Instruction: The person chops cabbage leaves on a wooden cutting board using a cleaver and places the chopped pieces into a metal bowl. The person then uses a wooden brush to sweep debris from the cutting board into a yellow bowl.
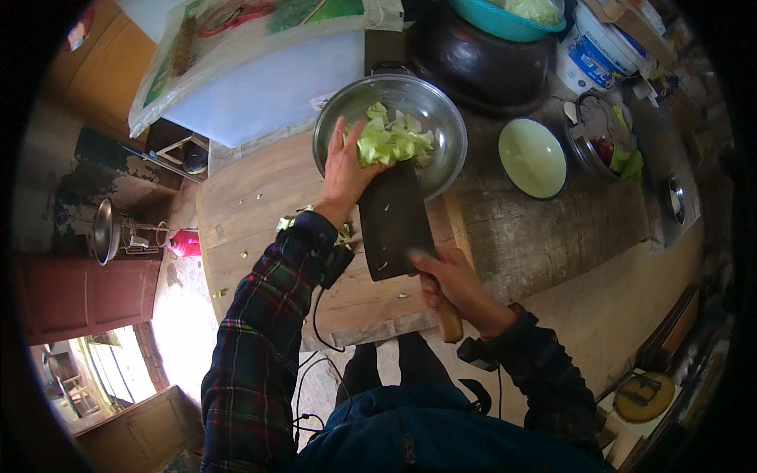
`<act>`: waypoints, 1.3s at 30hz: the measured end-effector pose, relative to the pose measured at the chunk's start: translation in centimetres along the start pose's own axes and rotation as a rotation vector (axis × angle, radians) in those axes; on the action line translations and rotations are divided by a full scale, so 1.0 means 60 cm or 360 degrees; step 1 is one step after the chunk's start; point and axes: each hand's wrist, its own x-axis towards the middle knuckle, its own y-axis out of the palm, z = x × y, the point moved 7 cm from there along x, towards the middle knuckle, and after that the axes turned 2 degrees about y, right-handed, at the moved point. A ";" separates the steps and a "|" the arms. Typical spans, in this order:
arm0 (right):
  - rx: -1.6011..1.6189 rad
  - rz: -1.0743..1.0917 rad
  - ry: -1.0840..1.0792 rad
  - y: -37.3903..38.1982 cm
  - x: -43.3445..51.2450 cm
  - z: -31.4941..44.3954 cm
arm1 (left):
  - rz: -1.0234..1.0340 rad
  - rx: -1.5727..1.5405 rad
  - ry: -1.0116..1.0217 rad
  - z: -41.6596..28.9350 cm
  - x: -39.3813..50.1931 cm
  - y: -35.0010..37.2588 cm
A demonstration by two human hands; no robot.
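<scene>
My right hand (452, 284) grips a cleaver (395, 227) near the join of its dark blade and wooden handle. The blade's far end reaches over the near rim of a metal basin (452, 118). Chopped green cabbage (390, 139) lies in the basin and up to the blade's end. My left hand (344, 171) is over the basin's left rim, fingers spread, beside the cabbage and the blade; whether it touches the leaves is hard to tell. Small cabbage scraps (285, 223) lie on the wooden board (266, 177) near my left wrist.
Right of the basin stands a pale enamel bowl (532, 158), then a pot (591, 156) with leaves and scraps. Behind are a dark round jar (485, 65), a turquoise basket (502, 20) and a white bucket (597, 53). A plastic-covered white box (266, 83) stands back left. Cables hang from my sleeves.
</scene>
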 end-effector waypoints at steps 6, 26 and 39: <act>0.0023 -0.0159 -0.0003 -0.052 -0.038 0.010 | 0.0105 0.0417 0.0134 -0.023 0.016 -0.004; -0.0172 -0.0282 -0.0417 -0.067 -0.086 0.004 | 0.0164 -0.0067 0.0302 0.052 -0.053 -0.141; -0.0213 -0.0445 -0.0223 -0.046 -0.074 -0.267 | 0.0300 -0.0175 0.0017 0.236 -0.271 -0.148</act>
